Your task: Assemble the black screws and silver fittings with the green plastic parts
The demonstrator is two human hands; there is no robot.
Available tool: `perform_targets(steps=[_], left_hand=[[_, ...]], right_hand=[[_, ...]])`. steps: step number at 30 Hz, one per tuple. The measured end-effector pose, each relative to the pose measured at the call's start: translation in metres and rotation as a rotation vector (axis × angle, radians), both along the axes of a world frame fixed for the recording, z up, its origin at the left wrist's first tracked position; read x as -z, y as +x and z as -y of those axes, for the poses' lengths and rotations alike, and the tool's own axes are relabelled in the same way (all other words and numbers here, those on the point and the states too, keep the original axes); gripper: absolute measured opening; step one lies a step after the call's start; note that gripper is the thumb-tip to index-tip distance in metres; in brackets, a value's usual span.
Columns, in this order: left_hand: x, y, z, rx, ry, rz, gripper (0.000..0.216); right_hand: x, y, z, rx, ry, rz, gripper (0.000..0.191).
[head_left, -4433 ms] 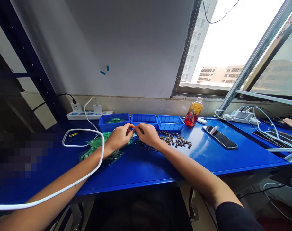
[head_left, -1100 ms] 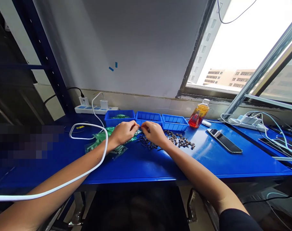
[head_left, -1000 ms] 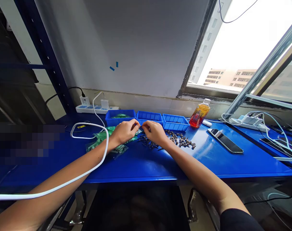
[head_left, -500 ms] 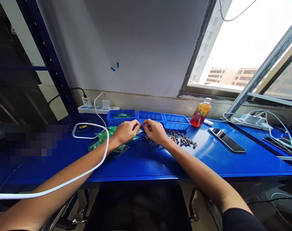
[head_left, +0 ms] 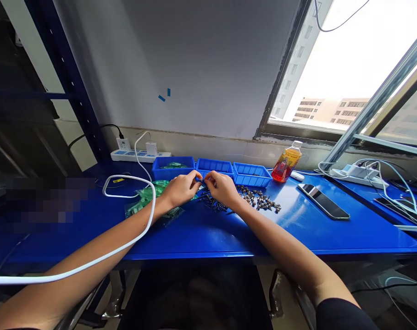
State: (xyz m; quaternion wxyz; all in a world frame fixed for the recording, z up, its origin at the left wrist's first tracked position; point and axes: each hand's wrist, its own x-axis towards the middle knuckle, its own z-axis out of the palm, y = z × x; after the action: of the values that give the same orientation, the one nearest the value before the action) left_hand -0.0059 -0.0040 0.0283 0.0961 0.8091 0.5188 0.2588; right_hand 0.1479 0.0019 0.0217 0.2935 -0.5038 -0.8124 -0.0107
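Note:
Both hands meet over the middle of the blue table, just in front of the small blue bins. My left hand [head_left: 181,189] is closed in a pinch, its thumb and forefinger around a tiny dark piece too small to name. Almost touching it, my right hand [head_left: 224,189] is also pinched, and whatever its fingertips grip is hidden. Below and beside the right hand lie a pile of dark, thin screws [head_left: 213,203] and a spread of short metal screw-like parts [head_left: 263,200]. Green-tinted plastic bags [head_left: 144,197] of small parts lie partly under the left hand and wrist.
Three blue bins, left [head_left: 160,173], middle [head_left: 215,164] and right [head_left: 252,178], stand by the wall. A drink bottle [head_left: 286,164] and a phone [head_left: 323,201] are to the right. A white cable [head_left: 101,255] crosses above my left forearm. A power strip [head_left: 136,156] sits behind.
My left thumb and forefinger have shifted slightly around the tiny piece between the hands. The forearms and the things on the table stay almost the same.

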Motion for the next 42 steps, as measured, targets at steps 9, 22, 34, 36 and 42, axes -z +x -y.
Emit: perform_targets(steps=[9,22,34,36,42], left_hand=[[0.0004,-0.0003,-0.0004,-0.012,-0.002,-0.009,0.031],[-0.0004,-0.0006,0.0008,-0.031,0.017,-0.032,0.036],[0.0018,0.0005,0.0001,-0.031,0.042,0.015,0.027],[0.0007,0.0006,0.0009,-0.035,0.037,0.017,0.028],[0.0002,-0.0010,0.0009,-0.038,0.020,0.024,0.030]], right_hand=[[-0.0008,-0.0006,0.0010,-0.020,0.018,-0.022,0.013],[0.0028,0.0005,-0.0007,-0.045,0.053,-0.034,0.010],[0.0046,0.0016,-0.0020,-0.062,0.052,-0.054,0.010],[0.0041,0.0014,-0.0012,-0.074,0.047,-0.059,0.010],[0.0028,0.0008,0.0010,-0.067,0.034,-0.049,0.012]])
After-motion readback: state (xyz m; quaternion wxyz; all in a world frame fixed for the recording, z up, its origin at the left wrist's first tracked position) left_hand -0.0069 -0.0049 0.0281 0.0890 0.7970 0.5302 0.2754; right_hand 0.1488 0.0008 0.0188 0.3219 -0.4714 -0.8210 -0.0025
